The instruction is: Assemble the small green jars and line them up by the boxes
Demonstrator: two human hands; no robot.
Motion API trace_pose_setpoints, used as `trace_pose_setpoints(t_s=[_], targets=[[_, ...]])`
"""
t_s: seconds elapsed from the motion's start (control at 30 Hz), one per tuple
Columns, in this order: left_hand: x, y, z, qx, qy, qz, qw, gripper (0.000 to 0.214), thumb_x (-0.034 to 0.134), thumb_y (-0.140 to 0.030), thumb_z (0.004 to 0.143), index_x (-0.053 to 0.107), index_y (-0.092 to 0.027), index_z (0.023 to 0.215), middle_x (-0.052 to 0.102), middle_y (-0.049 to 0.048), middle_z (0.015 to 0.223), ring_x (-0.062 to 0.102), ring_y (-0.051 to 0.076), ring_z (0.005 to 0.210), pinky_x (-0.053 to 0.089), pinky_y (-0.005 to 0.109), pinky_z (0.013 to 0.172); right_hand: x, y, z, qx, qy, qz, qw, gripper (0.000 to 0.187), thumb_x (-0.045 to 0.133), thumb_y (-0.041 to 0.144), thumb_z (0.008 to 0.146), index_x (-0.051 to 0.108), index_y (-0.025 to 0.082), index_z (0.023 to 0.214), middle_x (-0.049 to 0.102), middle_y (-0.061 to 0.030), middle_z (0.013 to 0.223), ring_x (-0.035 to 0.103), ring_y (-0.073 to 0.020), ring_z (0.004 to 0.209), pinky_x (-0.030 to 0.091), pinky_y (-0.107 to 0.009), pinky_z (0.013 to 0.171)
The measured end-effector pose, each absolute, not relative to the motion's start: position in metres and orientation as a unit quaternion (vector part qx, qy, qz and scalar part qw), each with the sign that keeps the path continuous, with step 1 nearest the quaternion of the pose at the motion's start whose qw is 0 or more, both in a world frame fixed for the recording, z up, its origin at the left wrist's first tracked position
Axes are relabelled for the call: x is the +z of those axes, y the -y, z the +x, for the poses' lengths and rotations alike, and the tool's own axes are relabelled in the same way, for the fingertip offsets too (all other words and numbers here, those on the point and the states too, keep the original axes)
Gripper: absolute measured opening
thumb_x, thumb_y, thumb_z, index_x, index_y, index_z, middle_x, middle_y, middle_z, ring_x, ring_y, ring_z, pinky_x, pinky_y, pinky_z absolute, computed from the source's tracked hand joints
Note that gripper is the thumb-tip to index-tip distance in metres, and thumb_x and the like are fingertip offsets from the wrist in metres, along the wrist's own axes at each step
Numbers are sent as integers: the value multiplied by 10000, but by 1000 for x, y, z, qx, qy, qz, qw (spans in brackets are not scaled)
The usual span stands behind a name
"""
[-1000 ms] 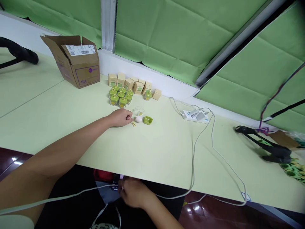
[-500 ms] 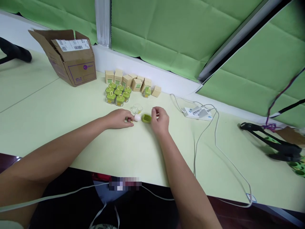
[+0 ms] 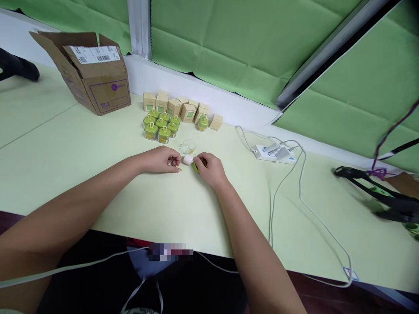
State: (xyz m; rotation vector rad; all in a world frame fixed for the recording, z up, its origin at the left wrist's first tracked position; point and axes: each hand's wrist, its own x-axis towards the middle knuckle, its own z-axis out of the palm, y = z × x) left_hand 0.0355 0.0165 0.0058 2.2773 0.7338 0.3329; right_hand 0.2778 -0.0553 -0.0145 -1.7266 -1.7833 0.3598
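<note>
My left hand (image 3: 165, 160) rests low over the table with its fingers curled, pinching a small yellow piece (image 3: 180, 169) whose shape I cannot make out. My right hand (image 3: 211, 169) is closed on a green lid (image 3: 196, 167), covering most of it. Between the two hands lies a small white rounded object (image 3: 187, 159). Just behind that is a clear container (image 3: 187, 147) without a lid on it. Farther back stand several clear jars (image 3: 161, 124) with green lids and pale loops on top, grouped at the left, and a single similar jar (image 3: 202, 124) stands apart.
Several small cardboard boxes (image 3: 188, 113) line the wall behind the jars. A large open carton (image 3: 106, 91) stands at the back left. On the right are a white power strip (image 3: 275, 153), loose white cables (image 3: 303, 192) and a black stand (image 3: 376, 189).
My right hand has come down and left onto the green lid, which lay uncovered beside it before. The left hand stays nearly in place. The view has shifted slightly.
</note>
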Motion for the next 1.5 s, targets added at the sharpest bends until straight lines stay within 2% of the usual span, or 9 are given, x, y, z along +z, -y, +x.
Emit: trace_pose_setpoints(t_s=[0.2, 0.43, 0.53, 0.67, 0.9, 1.03, 1.13, 1.3, 1.5], targets=[[11, -13, 33, 124, -288, 881, 356, 227, 739, -425, 828, 688, -203, 827, 635, -12, 764, 506, 132, 666, 360, 272, 631, -14, 57, 278, 135, 680, -649, 314, 258, 585, 419, 952, 695, 210, 847, 700, -53, 845, 609, -204, 803, 470, -352, 792], [11, -1, 45, 289, -285, 827, 390, 252, 798, -387, 815, 656, -193, 891, 709, 3, 842, 633, 139, 741, 485, 261, 681, 6, 72, 268, -29, 658, -552, 511, 234, 606, 437, 985, 703, 226, 960, 744, -69, 892, 647, -215, 828, 546, -390, 815], [11, 9, 50, 356, -263, 827, 345, 189, 748, -359, 872, 656, -197, 905, 726, 5, 869, 675, 145, 795, 517, 264, 729, 12, 79, 255, 61, 703, -504, 498, 232, 675, 444, 972, 736, 238, 1058, 786, -61, 960, 666, -190, 794, 562, -353, 738], [10, 18, 53, 390, -240, 847, 269, 81, 673, -278, 905, 665, -205, 938, 733, -2, 883, 687, 146, 821, 524, 269, 759, 14, 81, 246, 198, 697, -497, 478, 214, 680, 439, 972, 749, 236, 976, 785, -40, 944, 664, -158, 748, 555, -315, 685], [8, 16, 53, 420, -215, 861, 188, 168, 644, -382, 1004, 637, -213, 1001, 725, 18, 941, 677, 154, 834, 525, 288, 764, 24, 80, 254, 382, 612, -501, 478, 368, 837, 563, 826, 761, 224, 947, 772, -27, 862, 701, -165, 728, 616, -335, 710], [10, 13, 52, 441, -232, 851, 165, 249, 724, -440, 981, 624, -218, 1031, 700, 22, 973, 664, 158, 840, 501, 293, 738, 23, 74, 268, 396, 551, -515, 524, 517, 884, 610, 739, 770, 221, 1060, 754, -21, 870, 747, -192, 781, 662, -394, 805], [9, 10, 50, 424, -253, 851, 181, 223, 695, -427, 997, 621, -218, 1014, 686, 18, 957, 658, 157, 843, 486, 288, 722, 16, 68, 281, 332, 529, -553, 551, 520, 840, 575, 780, 756, 220, 1150, 729, -26, 934, 769, -204, 871, 652, -439, 931], [8, 6, 48, 388, -288, 849, 215, 202, 614, -410, 1021, 621, -208, 1009, 691, 34, 985, 654, 165, 884, 487, 295, 751, 9, 65, 288, 175, 581, -654, 452, 287, 606, 417, 943, 739, 195, 1068, 733, -83, 983, 730, -224, 865, 608, -452, 878], [6, 6, 48, 368, -272, 862, 219, 183, 569, -371, 1027, 639, -205, 1000, 693, 45, 986, 642, 179, 906, 476, 311, 787, 14, 74, 277, 131, 675, -651, 321, 201, 573, 252, 939, 768, 221, 975, 791, -70, 960, 704, -211, 845, 537, -353, 794]])
